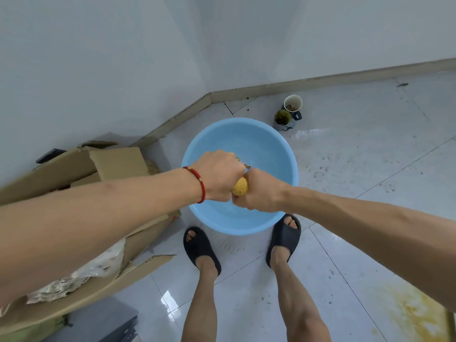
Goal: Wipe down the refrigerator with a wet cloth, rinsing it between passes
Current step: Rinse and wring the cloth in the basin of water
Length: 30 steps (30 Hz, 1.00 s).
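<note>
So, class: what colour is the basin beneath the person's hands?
Light blue; the basin shows in the head view, the only one.

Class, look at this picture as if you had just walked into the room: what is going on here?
A person stands over a round light-blue plastic basin on the tiled floor. Both hands grip a yellow cloth, the left hand and the right hand closed around it side by side above the basin, apparently wringing it. An open cardboard box lies to the left, and two mugs stand near the wall.
</note>
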Each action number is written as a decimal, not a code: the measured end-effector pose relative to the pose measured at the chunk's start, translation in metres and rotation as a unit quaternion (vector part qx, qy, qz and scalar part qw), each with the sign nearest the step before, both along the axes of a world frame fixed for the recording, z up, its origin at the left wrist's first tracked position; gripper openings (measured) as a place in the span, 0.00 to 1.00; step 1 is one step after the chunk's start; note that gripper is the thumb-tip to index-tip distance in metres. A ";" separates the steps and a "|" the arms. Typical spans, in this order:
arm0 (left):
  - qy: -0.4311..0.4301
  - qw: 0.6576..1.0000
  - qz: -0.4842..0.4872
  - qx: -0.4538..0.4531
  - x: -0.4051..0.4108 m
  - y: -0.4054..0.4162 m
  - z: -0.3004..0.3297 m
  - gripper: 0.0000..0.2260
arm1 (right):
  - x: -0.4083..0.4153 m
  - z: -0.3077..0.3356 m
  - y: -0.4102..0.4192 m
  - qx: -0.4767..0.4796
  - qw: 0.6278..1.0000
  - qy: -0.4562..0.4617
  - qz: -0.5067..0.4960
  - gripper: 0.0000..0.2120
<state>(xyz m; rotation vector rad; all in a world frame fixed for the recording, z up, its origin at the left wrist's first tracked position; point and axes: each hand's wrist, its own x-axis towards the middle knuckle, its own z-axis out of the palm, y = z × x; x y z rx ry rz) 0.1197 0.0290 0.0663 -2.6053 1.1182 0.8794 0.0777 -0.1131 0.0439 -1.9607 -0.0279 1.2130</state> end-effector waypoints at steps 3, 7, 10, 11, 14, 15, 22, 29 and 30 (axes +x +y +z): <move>0.055 0.986 0.155 -0.015 -0.013 0.001 -0.017 0.10 | 0.003 -0.007 0.003 -0.104 0.981 -0.144 0.081 0.07; 0.110 0.940 0.317 -0.062 -0.024 0.006 -0.025 0.10 | 0.011 -0.006 0.003 -0.151 0.934 -0.263 0.190 0.06; 0.160 0.878 0.441 -0.099 -0.027 0.009 -0.019 0.14 | 0.016 0.000 0.006 -0.173 0.896 -0.322 0.251 0.08; 0.172 0.863 0.463 -0.105 -0.027 0.010 -0.015 0.14 | 0.017 0.003 0.007 -0.181 0.889 -0.331 0.260 0.08; 0.213 0.849 0.473 -0.106 -0.028 0.016 0.005 0.14 | 0.015 0.025 0.012 -0.209 0.881 -0.337 0.257 0.11; 0.222 0.857 0.454 -0.101 -0.026 0.018 0.014 0.12 | 0.012 0.033 0.013 -0.212 0.890 -0.329 0.234 0.12; 0.345 0.777 0.454 -0.265 -0.014 0.058 0.137 0.19 | -0.003 0.154 0.013 -0.164 0.971 -0.173 0.015 0.23; 0.347 0.711 0.381 -0.479 0.007 0.088 0.282 0.14 | -0.037 0.327 0.016 0.043 0.969 -0.115 -0.216 0.15; 0.351 0.703 0.365 -0.500 0.010 0.090 0.297 0.12 | -0.043 0.345 0.015 0.104 0.956 -0.109 -0.253 0.12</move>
